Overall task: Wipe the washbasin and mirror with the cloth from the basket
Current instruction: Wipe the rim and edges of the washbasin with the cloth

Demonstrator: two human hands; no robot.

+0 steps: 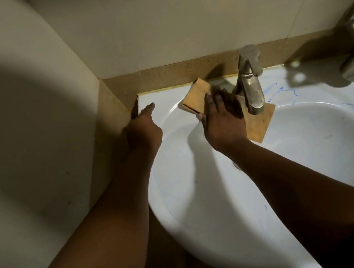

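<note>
Cloth (198,99) pressed flat under right hand (223,123) beside tap (251,87), left hand (144,127) loosely spread on washbasin (229,195) corner

dim, warm light, bright glare on the washbasin (206,199), dark corners, motion-blurred right hand (223,121)

White washbasin (206,199) with blue streaks; tan cloth (198,97), one dark stripe.

L hand (144,127) fingers spread, R hand (223,123) flat, palm down
</note>
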